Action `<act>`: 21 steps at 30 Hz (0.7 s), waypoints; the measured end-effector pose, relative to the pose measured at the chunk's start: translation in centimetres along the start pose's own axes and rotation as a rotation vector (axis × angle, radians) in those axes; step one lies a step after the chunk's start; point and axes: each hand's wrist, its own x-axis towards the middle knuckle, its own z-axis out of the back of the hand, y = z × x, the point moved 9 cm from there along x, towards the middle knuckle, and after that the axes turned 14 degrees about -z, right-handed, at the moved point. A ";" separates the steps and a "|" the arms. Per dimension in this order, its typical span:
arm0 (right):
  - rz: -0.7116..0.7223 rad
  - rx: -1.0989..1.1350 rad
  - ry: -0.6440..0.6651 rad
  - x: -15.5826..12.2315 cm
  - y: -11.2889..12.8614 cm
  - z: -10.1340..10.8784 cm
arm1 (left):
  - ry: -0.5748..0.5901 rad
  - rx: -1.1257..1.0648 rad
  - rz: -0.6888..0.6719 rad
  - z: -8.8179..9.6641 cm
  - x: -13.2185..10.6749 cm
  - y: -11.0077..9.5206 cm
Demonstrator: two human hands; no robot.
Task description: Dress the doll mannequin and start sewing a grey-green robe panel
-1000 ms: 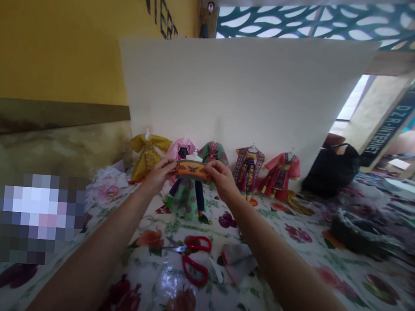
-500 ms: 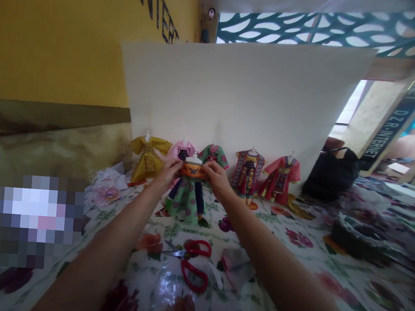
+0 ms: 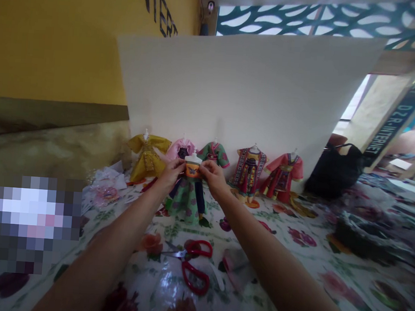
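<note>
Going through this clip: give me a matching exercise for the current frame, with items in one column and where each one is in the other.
Items
1. orange butterfly band
2. red-handled scissors
3. yellow doll dress
4. black bag

Places
A. Beside a pink doll dress, at the left end of the row
B. Between the left hand and the right hand
C. At the right edge of the white board
D. Lying on the floral tablecloth, nearer the person than the dresses

Pairs: 1-B, 2-D, 3-A, 4-C
</note>
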 end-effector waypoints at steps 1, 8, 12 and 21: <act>0.010 -0.006 -0.001 0.0 0.1 0.0 | 0.002 -0.002 0.002 0.0 0.0 0.0; 0.064 -0.054 0.015 -0.2 0.4 -0.3 | 0.023 -0.019 0.017 -0.3 0.1 0.1; 0.083 -0.058 0.038 -0.6 0.5 -0.7 | 0.023 -0.046 0.019 -0.5 0.0 0.1; 0.111 -0.060 0.040 -1.8 1.0 -1.0 | -0.051 -0.074 -0.036 -0.7 -0.6 0.1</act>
